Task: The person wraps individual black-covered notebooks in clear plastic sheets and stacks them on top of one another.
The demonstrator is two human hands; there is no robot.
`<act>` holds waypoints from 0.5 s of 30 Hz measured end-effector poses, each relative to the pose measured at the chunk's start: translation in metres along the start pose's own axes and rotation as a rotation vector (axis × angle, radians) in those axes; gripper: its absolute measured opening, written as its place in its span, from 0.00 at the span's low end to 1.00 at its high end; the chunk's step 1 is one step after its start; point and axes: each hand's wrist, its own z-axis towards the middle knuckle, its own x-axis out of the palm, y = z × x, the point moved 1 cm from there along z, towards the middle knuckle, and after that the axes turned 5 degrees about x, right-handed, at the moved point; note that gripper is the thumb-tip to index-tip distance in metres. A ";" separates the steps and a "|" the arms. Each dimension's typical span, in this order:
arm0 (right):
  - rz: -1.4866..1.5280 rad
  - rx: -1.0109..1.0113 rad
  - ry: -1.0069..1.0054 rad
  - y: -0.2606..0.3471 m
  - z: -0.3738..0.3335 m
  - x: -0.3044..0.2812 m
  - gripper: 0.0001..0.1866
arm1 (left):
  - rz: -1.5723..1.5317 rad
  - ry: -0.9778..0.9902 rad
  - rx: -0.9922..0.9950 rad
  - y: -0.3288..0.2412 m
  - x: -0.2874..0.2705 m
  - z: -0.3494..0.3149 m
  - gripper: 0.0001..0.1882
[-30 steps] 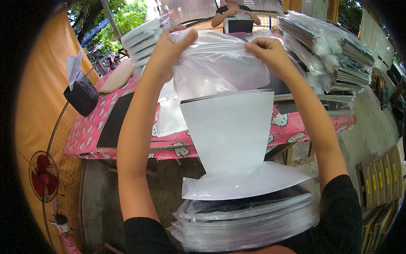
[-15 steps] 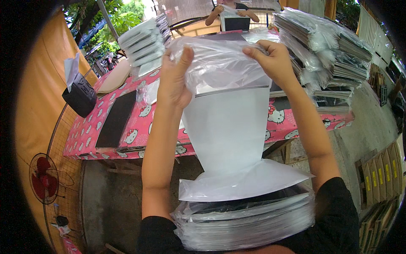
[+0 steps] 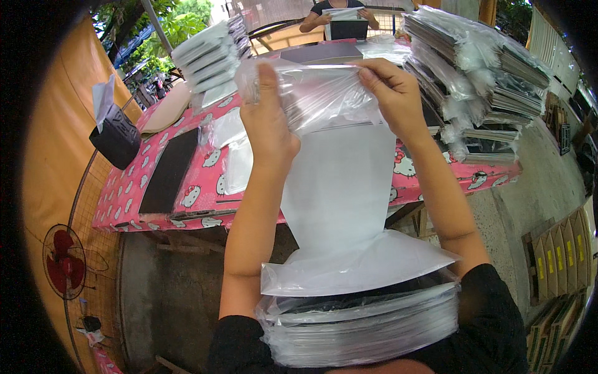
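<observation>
A white panel (image 3: 339, 181) stands upright before me inside a clear plastic bag (image 3: 324, 93). My left hand (image 3: 271, 121) grips the bag's upper left part, thumb pointing up. At the upper right corner, my right hand (image 3: 395, 93) pinches the bag's edge between thumb and fingers. The plastic is stretched and creased across the panel's top. A white, plastic-covered lower flap (image 3: 355, 271) spreads out below the panel, just above a stack of plastic-wrapped dark boards (image 3: 361, 330) close to my body.
A table with a pink patterned cloth (image 3: 124, 199) holds a dark board (image 3: 168, 174), clear plastic bags (image 3: 237, 168) and tall wrapped stacks (image 3: 479, 81). A co-worker (image 3: 336, 19) holds a dark panel across it. A red fan (image 3: 64, 262) stands left; cartons (image 3: 564, 255) sit right.
My left hand has shifted right, turning slightly inward. The plastic at the panel's top is now pulled tauter and folded lower. The co-worker's hands and plastic have come down onto their panel.
</observation>
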 end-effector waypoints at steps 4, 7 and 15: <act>-0.021 0.155 0.016 0.007 -0.002 -0.006 0.09 | 0.117 0.194 0.041 -0.009 0.000 -0.007 0.11; -0.176 0.173 0.076 0.018 -0.007 -0.003 0.07 | -0.040 0.181 0.167 -0.001 -0.007 0.000 0.08; -0.248 -0.268 -0.093 0.018 -0.011 -0.005 0.03 | -0.041 0.041 0.286 0.001 -0.001 -0.015 0.08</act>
